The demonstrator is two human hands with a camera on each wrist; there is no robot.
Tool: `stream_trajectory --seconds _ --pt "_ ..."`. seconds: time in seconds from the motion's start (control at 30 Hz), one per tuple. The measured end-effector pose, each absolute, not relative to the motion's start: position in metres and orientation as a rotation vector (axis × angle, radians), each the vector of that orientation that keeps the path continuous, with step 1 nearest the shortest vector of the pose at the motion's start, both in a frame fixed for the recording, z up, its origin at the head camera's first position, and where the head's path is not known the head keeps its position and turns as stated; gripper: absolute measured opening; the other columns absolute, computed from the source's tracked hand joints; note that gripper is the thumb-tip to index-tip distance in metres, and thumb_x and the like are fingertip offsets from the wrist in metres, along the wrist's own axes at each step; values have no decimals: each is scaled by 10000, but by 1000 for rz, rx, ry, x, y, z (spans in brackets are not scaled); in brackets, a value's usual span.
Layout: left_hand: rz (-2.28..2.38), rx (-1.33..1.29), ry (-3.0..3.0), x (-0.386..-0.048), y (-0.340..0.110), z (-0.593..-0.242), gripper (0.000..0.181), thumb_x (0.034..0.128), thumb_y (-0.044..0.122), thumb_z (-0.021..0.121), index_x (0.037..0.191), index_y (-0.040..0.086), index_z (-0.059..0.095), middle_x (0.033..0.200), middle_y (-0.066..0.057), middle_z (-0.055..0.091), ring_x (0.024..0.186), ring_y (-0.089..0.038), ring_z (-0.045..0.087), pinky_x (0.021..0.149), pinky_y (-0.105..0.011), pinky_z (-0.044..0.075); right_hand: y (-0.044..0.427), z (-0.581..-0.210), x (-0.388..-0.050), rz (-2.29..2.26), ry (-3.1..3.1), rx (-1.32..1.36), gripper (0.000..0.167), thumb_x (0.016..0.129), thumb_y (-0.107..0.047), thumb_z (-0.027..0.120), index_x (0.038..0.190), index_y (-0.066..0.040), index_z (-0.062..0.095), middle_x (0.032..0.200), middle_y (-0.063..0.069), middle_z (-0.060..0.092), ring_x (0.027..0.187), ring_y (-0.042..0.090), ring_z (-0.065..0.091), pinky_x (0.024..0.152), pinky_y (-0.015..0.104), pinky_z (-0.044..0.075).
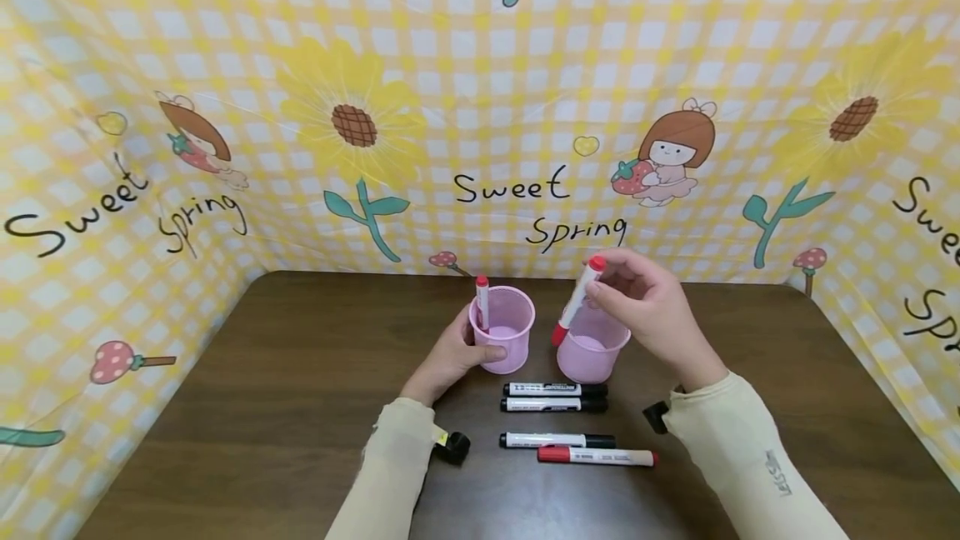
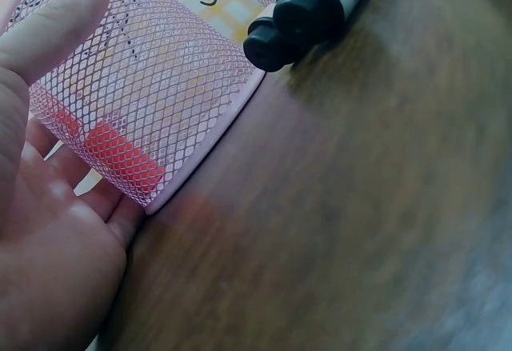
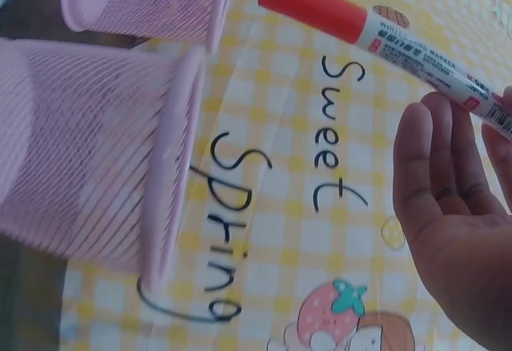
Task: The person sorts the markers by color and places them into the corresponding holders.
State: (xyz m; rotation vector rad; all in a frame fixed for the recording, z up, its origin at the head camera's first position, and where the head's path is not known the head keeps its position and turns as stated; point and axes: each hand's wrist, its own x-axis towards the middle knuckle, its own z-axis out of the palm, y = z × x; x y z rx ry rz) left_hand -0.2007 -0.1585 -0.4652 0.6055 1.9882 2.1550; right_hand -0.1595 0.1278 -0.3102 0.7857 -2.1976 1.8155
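Note:
My left hand [image 1: 455,354] grips the left pink mesh pen cup [image 1: 513,350], thumb across its front. Inside that cup a red-capped whiteboard marker [image 1: 482,304] leans against the wall; its red cap [image 2: 124,156] shows through the mesh in the left wrist view. My right hand [image 1: 647,300] pinches another red whiteboard marker [image 1: 579,302] by its upper part. This marker is tilted, red cap [image 3: 314,5] downward, above and at the left side of the right pink mesh cup [image 1: 592,361]. No marker shows inside the right cup.
In front of the cups lie several markers on the brown table [image 1: 300,407]: a pair of black ones [image 1: 553,404] side by side, then a black one [image 1: 540,440] next to a red one [image 1: 607,457]. Yellow checked cloth [image 1: 480,107] hangs behind and at both sides.

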Motion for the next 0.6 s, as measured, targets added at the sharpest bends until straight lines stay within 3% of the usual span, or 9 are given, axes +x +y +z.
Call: stream_trajectory --seconds 0.17,0.4,0.6 --pt "2141 577 2010 -200 -159 -465 815 806 88 850 1488 57 406 1371 -216 543 1263 -377 495 1031 -330 417 104 -306 -176 1814 -2177 794 267 898 41 712 1153 73 641 916 95 670 778 186 654 724 287 574" --pt "2103 539 2052 -198 -160 -464 798 820 123 850 1487 99 412 1367 -139 558 1246 -312 518 1045 -380 420 69 -312 -197 1758 -2250 702 236 912 -27 725 1133 27 663 943 143 695 802 185 646 726 267 542" --pt "2097 524 2050 -196 -159 -461 815 828 141 849 1506 114 397 1391 -116 546 1252 -278 514 1067 -400 408 49 -329 -207 1607 -2375 673 217 915 -49 727 1120 -2 671 953 129 707 848 247 650 779 340 534"
